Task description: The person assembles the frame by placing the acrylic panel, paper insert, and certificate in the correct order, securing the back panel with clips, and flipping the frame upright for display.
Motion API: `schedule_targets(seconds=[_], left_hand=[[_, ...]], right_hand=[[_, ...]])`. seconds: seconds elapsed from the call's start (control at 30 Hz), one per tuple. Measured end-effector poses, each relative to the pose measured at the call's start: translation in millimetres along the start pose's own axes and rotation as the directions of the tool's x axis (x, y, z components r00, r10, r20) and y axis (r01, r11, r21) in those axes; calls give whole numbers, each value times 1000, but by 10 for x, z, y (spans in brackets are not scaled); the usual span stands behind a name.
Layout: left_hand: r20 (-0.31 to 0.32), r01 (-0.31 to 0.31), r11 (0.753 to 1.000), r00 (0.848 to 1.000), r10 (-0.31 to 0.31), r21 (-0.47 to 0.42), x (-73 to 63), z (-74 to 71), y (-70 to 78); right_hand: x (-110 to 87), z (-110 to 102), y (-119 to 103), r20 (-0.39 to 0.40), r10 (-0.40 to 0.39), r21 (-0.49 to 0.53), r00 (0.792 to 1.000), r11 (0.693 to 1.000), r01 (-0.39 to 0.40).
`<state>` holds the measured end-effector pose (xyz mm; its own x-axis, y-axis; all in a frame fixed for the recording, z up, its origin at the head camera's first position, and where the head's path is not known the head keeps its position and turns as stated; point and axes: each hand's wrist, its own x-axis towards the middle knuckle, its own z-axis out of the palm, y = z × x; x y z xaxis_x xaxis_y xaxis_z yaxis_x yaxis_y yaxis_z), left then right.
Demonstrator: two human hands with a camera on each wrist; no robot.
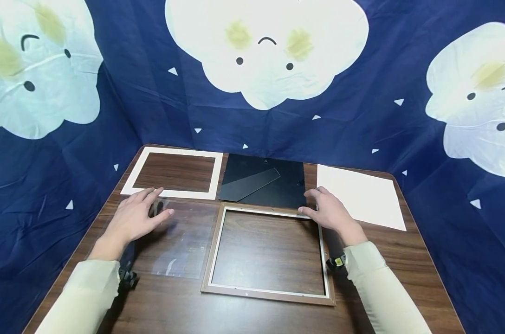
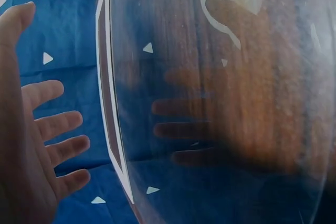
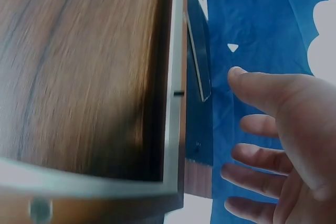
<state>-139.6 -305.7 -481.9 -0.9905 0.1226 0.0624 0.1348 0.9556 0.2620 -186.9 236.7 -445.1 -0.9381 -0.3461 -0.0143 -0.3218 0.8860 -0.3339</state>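
In the head view, the left hand [image 1: 131,218] is hovering over the clear sheet [image 1: 185,250], the right hand [image 1: 329,211] over the frame [image 1: 269,297], a black board [image 1: 292,181] lying left of its fingers. In the left wrist view, spread fingers are reflecting in the sheet. In the right wrist view, parted fingers are hanging near the frame.

So the left grip [image 2: 23,150] is a bare hand at the left edge, thumb up top, four fingers [image 2: 69,150] spread and pretty relaxed. To its right there's a big clear sheet [image 2: 226,98] with the fingers ghosting back in it, plus wood grain. In between runs a skinny white border [image 2: 108,30], seen nearly edge-on. Blue cloth [image 2: 73,66] behind, dotted with little white triangles [image 2: 48,58].
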Motion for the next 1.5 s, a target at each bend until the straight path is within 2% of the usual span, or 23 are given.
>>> schedule_targets(seconds=[0.33, 0.6, 0.87, 1.13, 1.33, 1.5], left_hand=[[2, 21, 1000, 1000, -21, -17, -32, -15, -113], [2, 33, 996, 999, -33, -80, -63, -43, -173], [-31, 44, 990, 998, -49, -136, -124, -52, -228], [-72, 86, 975, 992, -103, -205, -164, -56, -284], [-119, 124, 973, 982, -149, -196, -159, -93, -303], [-154, 139, 969, 973, -172, -204, -165, -129, -315]], right_hand=[[171, 104, -179, 2, -42, 57, 999, 997, 42], [292, 179, -367, 35, -92, 180, 995, 980, 84], [461, 279, -559, 39, -145, 238, 989, 962, 132], [628, 351, -771, 47, -212, 296, 976, 936, 189], [741, 440, -874, 63, -231, 329, 971, 923, 198], [817, 527, -949, 81, -221, 374, 972, 910, 176]])
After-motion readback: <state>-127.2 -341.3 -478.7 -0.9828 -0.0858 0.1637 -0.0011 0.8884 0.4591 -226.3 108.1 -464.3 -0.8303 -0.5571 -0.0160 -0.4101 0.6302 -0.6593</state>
